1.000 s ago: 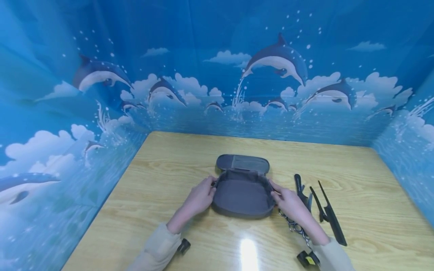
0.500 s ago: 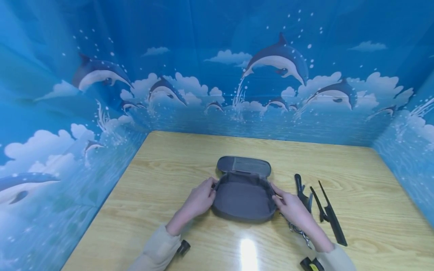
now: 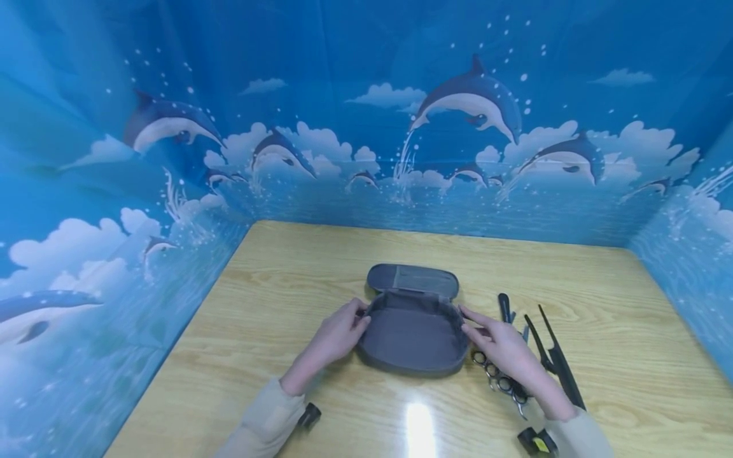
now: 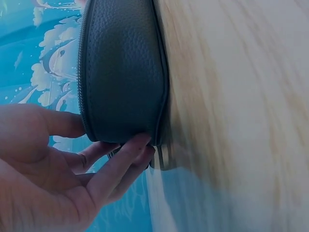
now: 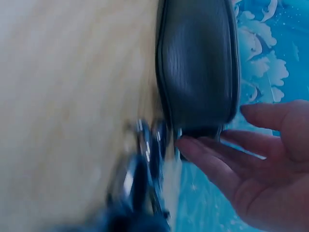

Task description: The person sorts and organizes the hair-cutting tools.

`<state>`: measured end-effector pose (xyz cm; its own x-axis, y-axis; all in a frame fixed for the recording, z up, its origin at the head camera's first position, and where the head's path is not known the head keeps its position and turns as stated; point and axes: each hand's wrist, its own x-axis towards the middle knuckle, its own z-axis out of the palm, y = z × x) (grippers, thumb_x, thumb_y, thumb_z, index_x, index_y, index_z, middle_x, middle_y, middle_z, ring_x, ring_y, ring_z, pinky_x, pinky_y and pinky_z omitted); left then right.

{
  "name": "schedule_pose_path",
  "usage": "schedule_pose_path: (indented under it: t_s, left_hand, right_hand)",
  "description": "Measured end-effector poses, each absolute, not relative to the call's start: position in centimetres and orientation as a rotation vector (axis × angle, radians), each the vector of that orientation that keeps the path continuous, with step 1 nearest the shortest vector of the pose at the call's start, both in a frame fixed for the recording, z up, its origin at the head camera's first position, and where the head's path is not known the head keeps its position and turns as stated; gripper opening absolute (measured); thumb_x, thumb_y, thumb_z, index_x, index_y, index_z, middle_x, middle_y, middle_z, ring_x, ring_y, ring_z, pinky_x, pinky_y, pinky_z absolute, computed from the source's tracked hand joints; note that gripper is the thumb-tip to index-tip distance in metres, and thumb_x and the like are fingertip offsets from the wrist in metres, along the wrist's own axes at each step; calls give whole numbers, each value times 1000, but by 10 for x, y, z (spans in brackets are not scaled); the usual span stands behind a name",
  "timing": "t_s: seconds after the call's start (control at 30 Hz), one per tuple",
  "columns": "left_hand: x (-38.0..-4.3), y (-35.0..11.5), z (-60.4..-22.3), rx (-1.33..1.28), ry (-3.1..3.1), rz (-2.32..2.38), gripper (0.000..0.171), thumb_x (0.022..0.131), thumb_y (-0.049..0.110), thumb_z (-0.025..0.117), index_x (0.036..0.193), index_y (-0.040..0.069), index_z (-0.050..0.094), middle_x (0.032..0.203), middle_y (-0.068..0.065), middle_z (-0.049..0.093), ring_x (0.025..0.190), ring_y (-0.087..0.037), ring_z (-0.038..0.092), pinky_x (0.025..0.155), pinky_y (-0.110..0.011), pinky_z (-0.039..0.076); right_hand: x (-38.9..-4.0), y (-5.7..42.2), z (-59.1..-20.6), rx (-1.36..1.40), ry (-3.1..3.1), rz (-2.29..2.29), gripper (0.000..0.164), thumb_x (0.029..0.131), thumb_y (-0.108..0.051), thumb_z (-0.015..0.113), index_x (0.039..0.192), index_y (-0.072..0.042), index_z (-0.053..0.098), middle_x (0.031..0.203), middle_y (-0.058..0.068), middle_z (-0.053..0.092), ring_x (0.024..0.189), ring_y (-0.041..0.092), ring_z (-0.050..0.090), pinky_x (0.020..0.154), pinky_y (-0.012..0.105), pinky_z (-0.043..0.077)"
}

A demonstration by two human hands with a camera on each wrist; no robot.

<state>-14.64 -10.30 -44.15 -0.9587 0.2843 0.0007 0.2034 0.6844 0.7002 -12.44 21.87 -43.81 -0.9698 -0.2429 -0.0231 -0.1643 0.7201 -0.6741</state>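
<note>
A dark grey zippered case point(image 3: 413, 337) lies unzipped on the table, its lid point(image 3: 426, 278) folded back away from me. No contents show inside it. My left hand point(image 3: 339, 332) holds the left side, thumb at the zipper rim and fingers against the outer wall point(image 4: 125, 72). On the opposite side, my right hand point(image 3: 506, 348) stays close with loosely spread fingers. Its thumb is slightly apart from the case wall point(image 5: 200, 63) in the right wrist view, while the fingertips are at the wall's end.
Beneath and beside the right forearm lie scissors with metal finger rings point(image 3: 504, 383), partly hidden, and a black-handled tool point(image 3: 504, 305). Farther right is a black tail comb point(image 3: 564, 366) beside another slim black piece point(image 3: 538, 346). A dolphin-print sheet point(image 3: 366, 127) surrounds the wooden table point(image 3: 286, 267).
The case has shifted slightly toward me and right. My right hand has loosened and moved a little right, uncovering more scissor rings. The left hand has hardly moved.
</note>
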Motion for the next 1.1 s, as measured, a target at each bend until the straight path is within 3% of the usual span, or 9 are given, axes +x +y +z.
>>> schedule_pose_path:
  t_s: [0.1,0.3,0.5,0.77,1.1]
  left_hand:
    - [-148,-102,-440,416,2817,1117,22,104,14,54,120,1,62,116,-18,69,104,-32,68,90,-49,56]
    - [-150,-102,-441,430,2909,1046,15,103,12,54,112,4,64,111,-14,72,91,-28,68,76,-44,56]
    - [-151,-103,-442,448,2936,1011,13,103,11,56,110,6,65,108,-13,73,85,-26,67,70,-41,54]
    - [-151,-103,-441,446,2928,1014,13,102,11,56,111,7,65,109,-13,73,83,-23,66,70,-39,53]
    - [-151,-103,-440,445,2913,1019,13,103,11,55,111,7,65,112,-12,73,86,-23,66,70,-39,53]
  right_hand:
    - [-129,228,-435,-462,2913,-1080,45,103,-17,61,145,-3,53,140,23,59,107,38,69,80,43,61]
    - [-136,245,-432,-762,3110,-756,34,90,-5,74,125,-4,70,124,17,70,97,34,72,78,45,61]
    - [-134,259,-438,-886,3096,-488,34,82,3,79,116,-2,74,116,16,73,98,33,72,82,47,59]
    - [-128,267,-445,-891,3063,-347,26,80,0,80,105,-6,78,113,12,74,100,36,71,83,51,58]
    - [-127,271,-450,-953,3121,-284,23,75,-3,85,97,-12,81,111,6,75,96,29,73,74,40,61]
